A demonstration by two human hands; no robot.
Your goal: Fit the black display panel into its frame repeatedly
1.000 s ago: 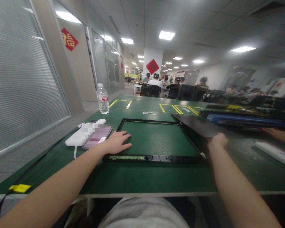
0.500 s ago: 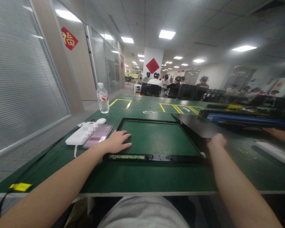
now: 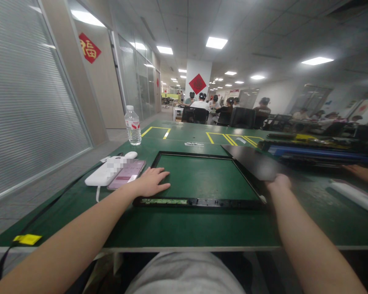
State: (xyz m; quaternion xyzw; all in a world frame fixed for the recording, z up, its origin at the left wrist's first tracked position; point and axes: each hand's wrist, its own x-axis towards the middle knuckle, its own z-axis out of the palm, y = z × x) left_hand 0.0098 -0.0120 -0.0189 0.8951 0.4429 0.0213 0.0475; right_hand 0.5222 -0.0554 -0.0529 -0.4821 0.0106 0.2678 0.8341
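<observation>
A black rectangular frame [image 3: 199, 202] lies flat on the green table [image 3: 184, 228] in front of me, with the green top showing through it. My left hand [image 3: 151, 182] rests flat on the frame's left side, fingers stretched out. My right hand [image 3: 278, 182] is closed on the near edge of a dark flat panel [image 3: 251, 161], which lies just right of the frame and is tilted up a little.
A white power bank [image 3: 104, 174] and a phone [image 3: 127, 173] lie left of the frame, with a water bottle [image 3: 133, 126] behind them. Long black and blue parts [image 3: 319, 152] are stacked at right, near another person's hand [image 3: 360, 171]. People sit at far tables.
Hardly anything differs: both hands stay where they were and the view has shifted only slightly.
</observation>
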